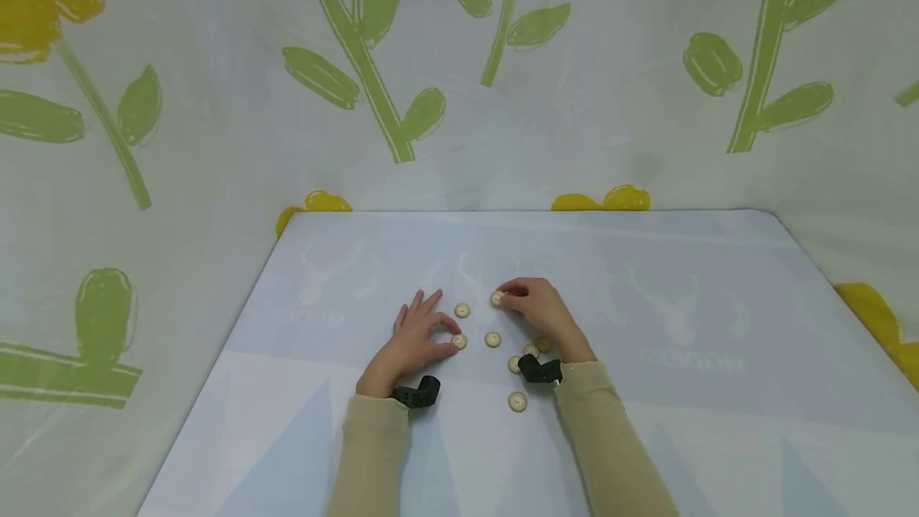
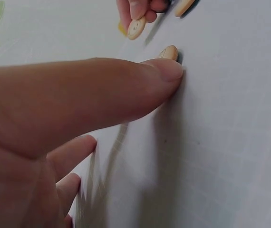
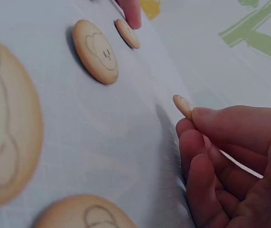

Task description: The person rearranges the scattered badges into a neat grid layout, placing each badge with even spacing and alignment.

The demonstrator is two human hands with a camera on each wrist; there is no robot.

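Round, pale-brown biscuits with a bear face drawn on them lie on the table. My left hand (image 1: 412, 341) has its thumb and index finger at opposite edges of one biscuit (image 1: 459, 341), pinching it at the tabletop while the other fingers spread out. In the left wrist view the thumb (image 2: 145, 85) partly hides that biscuit (image 2: 169, 52). My right hand (image 1: 538, 309) pinches another biscuit (image 3: 183, 105) between thumb and fingertips, held tilted above the surface. Between the hands lie two loose biscuits, one farther back (image 1: 463, 309) and one nearer (image 1: 492, 339).
Beside the right wrist sit several more biscuits (image 1: 514, 364), partly covered by the black wrist camera (image 1: 540, 369). A single biscuit (image 1: 518, 401) lies closer to the front. Behind the pale patterned table (image 1: 718, 294) hangs a curtain (image 1: 574, 126) printed with plants.
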